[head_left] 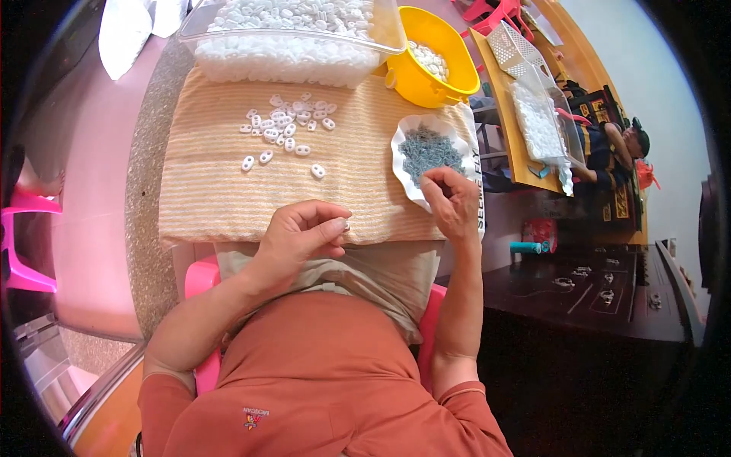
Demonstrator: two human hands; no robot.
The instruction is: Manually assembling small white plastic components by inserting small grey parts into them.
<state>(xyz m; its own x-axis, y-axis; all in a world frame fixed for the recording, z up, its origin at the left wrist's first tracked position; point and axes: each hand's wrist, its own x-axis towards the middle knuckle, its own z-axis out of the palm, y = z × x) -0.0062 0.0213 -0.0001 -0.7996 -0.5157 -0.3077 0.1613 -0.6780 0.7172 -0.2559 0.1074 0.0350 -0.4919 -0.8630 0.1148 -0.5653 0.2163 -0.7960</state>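
My left hand [301, 234] is closed in a pinch near the front edge of the cloth-covered table. A small white plastic piece [347, 225] shows at its fingertips, mostly hidden by them. My right hand [454, 204] is over the near right rim of a white wavy-edged dish [399, 156], thumb and fingers pinched together. Whatever is between them, if anything, is too small to see. Many tiny grey metal-looking parts [430, 148] fill the dish. Beyond my left hand lie several loose white oval pieces with two holes each [285, 126]; one such piece [317, 171] sits closer to me.
A clear plastic bin [289, 38] full of white pieces stands at the back. Beside it is a yellow basin [426, 87] with some white pieces inside. A striped cloth [205, 167] covers the table. Farther right, a person [609, 148] sits by another table with a bin [541, 129].
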